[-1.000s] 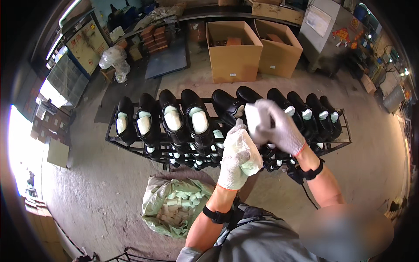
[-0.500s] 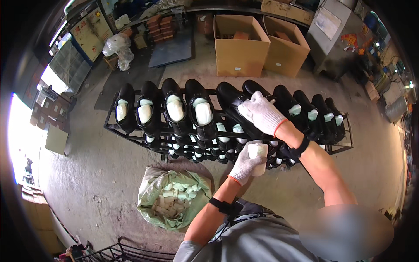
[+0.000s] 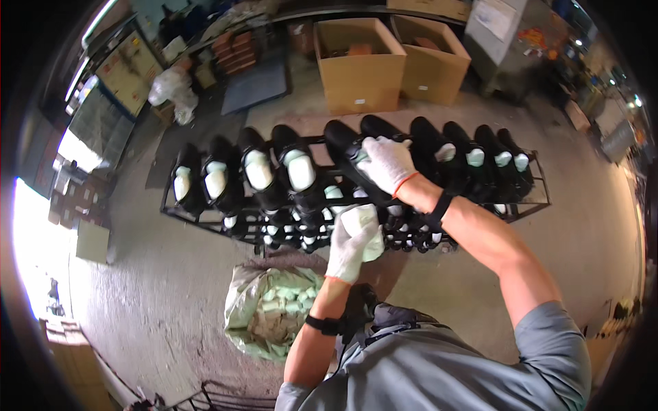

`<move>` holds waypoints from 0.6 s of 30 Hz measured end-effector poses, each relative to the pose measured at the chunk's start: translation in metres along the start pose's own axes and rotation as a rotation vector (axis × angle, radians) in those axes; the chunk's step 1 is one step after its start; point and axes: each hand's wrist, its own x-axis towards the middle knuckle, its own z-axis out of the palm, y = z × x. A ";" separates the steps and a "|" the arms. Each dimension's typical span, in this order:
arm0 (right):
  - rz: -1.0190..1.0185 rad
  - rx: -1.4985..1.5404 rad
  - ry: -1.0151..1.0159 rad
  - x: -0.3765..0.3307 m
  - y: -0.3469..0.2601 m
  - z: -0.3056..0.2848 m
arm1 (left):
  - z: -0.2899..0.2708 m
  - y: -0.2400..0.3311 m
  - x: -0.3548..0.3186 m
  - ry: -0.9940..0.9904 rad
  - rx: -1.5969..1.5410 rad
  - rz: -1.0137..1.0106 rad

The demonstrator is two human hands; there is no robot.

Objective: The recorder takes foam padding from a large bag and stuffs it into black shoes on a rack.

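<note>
My left hand (image 3: 345,255), in a white knit glove, is closed around white paper wads (image 3: 362,226) just in front of the rack. My right hand (image 3: 389,164), gloved the same way, reaches over the top row with its fingers bent at the opening of a black shoe (image 3: 343,140). A bit of pale green shows by those fingertips; the hand itself hides most of what they grip. Other black shoes (image 3: 293,140) stand on both sides, with white or pale green wads (image 3: 300,171) in their openings.
The black metal rack (image 3: 541,179) carries lower rows of stuffed shoes. An open sack (image 3: 240,301) of pale wads stands on the floor to the near left. Beyond the rack are two open cardboard boxes (image 3: 363,82), a dark flat platform (image 3: 257,85) and a grey cabinet (image 3: 490,51).
My left hand has risen toward the rack with the wads. My right hand stays at the same shoe, its fingers now closer to the opening. The whole view has shifted slightly.
</note>
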 end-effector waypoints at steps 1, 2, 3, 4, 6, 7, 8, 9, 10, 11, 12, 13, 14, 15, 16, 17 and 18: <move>0.020 0.014 0.052 -0.010 0.000 -0.010 | 0.004 0.006 -0.005 0.024 0.031 -0.005; -0.013 0.130 0.099 -0.021 -0.002 -0.023 | 0.009 0.015 -0.011 0.041 0.065 0.057; -0.053 0.250 0.141 -0.037 -0.009 -0.036 | 0.013 0.028 -0.014 0.073 0.234 0.084; -0.039 0.416 0.126 -0.056 -0.032 -0.059 | 0.017 0.039 -0.022 0.148 0.417 0.155; -0.012 0.646 0.043 -0.099 -0.045 -0.089 | 0.027 0.026 -0.019 0.230 0.778 0.434; 0.018 0.718 -0.025 -0.123 -0.036 -0.093 | 0.056 0.040 -0.026 0.156 0.832 0.428; 0.057 0.783 -0.082 -0.140 -0.032 -0.092 | 0.068 0.036 -0.024 0.120 0.922 0.541; 0.173 0.969 -0.130 -0.147 -0.026 -0.094 | 0.083 0.039 -0.020 0.089 1.011 0.658; 0.255 1.057 -0.093 -0.149 -0.013 -0.102 | 0.097 0.045 -0.023 0.018 1.016 0.619; 0.335 1.143 -0.059 -0.149 -0.001 -0.114 | 0.108 0.046 -0.018 -0.021 0.939 0.657; 0.424 1.277 -0.003 -0.147 0.009 -0.127 | 0.108 0.038 -0.012 -0.066 0.860 0.557; 0.452 1.353 0.006 -0.148 0.023 -0.137 | 0.106 0.029 -0.006 -0.107 0.780 0.457; 0.442 1.341 0.012 -0.148 0.036 -0.139 | 0.112 0.031 0.000 -0.197 0.578 0.152; 0.425 1.331 0.010 -0.145 0.042 -0.141 | 0.123 0.028 0.000 -0.146 0.630 0.202; 0.421 1.290 -0.011 -0.142 0.045 -0.147 | 0.130 0.020 0.004 -0.095 0.711 0.392; 0.355 0.942 0.030 -0.135 0.048 -0.150 | 0.135 0.012 0.010 -0.037 0.793 0.582; 0.343 0.807 0.088 -0.132 0.052 -0.143 | 0.144 0.009 0.016 0.039 0.908 0.770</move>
